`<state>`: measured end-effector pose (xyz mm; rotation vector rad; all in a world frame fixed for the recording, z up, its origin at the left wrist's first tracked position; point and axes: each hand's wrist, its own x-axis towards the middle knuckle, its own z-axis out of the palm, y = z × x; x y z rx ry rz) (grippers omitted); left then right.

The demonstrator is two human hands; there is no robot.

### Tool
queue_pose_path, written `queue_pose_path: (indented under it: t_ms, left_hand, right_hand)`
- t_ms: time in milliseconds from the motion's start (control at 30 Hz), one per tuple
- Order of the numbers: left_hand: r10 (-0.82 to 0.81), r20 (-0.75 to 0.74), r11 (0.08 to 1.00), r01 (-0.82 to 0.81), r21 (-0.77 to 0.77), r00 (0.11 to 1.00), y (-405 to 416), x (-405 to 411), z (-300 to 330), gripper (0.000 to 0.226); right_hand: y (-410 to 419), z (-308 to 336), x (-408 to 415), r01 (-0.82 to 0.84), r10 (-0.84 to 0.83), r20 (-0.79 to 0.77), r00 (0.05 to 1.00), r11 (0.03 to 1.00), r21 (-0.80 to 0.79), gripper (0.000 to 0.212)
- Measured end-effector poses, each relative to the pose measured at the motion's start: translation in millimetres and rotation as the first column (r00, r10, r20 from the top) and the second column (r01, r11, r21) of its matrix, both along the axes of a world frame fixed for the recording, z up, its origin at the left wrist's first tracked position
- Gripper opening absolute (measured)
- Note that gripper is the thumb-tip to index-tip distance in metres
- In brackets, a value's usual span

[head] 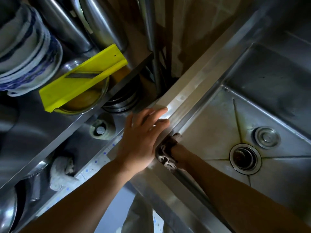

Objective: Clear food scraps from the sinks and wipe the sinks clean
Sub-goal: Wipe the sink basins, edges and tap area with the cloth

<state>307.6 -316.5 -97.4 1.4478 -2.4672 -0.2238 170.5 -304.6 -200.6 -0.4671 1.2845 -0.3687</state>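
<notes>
A steel sink [210, 128] fills the right half of the view, with a round drain [244, 158] and a loose steel drain plug [267, 137] beside it. My left hand [143, 140] lies flat on the sink's flat left rim [181, 100], fingers spread and holding nothing. My right hand [178, 151] is mostly hidden behind the left one. It presses a dark frayed rag [165, 153] against the sink's inner left wall just under the rim. A second basin [277, 68] lies further back.
Left of the sink stands a metal shelf rack [70, 137] with a yellow slicer [82, 78], stacked blue-and-white bowls [28, 52], steel pots [104, 22] and a crumpled white cloth [62, 172] lower down. Speckled floor shows between rack and sink.
</notes>
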Motion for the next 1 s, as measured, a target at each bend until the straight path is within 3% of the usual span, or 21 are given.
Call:
queue_pose_path:
  t_ms: [233,300,400,500,600,667,833,933,1000]
  left_hand:
    - [0.012,0.038,0.999,-0.014,0.035,0.999,-0.7,-4.4,-0.3,0.031]
    - [0.018,0.043,0.999,-0.020,0.033,0.999,0.0,-4.8,-0.6,0.033]
    - [0.007,0.028,1.000,-0.007,0.022,1.000,-1.2,-3.8,-1.1,0.035]
    - [0.000,0.030,1.000,0.000,0.016,1.000,0.0,-2.4,-1.1,0.031]
    - [-0.003,0.012,1.000,0.003,-0.004,1.000,0.6,-2.7,-1.5,0.024]
    - [-0.011,0.005,1.000,0.011,-0.016,1.000,0.1,-3.3,-1.1,0.024]
    - [-0.010,-0.006,1.000,0.010,-0.016,1.000,0.0,-1.1,-3.1,0.027]
    - [0.000,0.005,1.000,0.000,-0.013,1.000,0.2,-2.1,-1.3,0.032]
    - [0.004,0.004,1.000,-0.004,0.002,1.000,-0.1,-3.5,1.0,0.037]
  right_hand:
    - [19.1,69.7,-32.2,-0.160,0.187,0.241,0.952,0.979,-0.126,0.023]
    - [24.1,79.7,-31.3,-0.147,0.174,0.267,0.948,0.982,-0.118,0.021]
    - [27.0,79.5,-17.6,-0.167,0.190,0.106,0.976,0.967,-0.192,0.015]
    - [26.9,48.1,-9.7,-0.288,0.265,-0.121,0.957,0.925,-0.250,0.017]
    - [29.8,7.4,-9.4,-0.329,0.293,-0.223,0.930,0.933,-0.147,0.038]
    - [30.0,-11.2,-11.3,-0.342,0.301,-0.291,0.908,0.934,-0.101,0.039]
    - [34.1,-5.7,-16.6,-0.424,0.383,-0.228,0.895,0.890,-0.169,0.038]
    - [48.2,25.9,-37.5,-0.400,0.374,-0.142,0.917,0.853,-0.336,0.019]
    - [60.2,52.4,-54.2,-0.391,0.363,-0.145,0.920,0.853,-0.346,0.016]
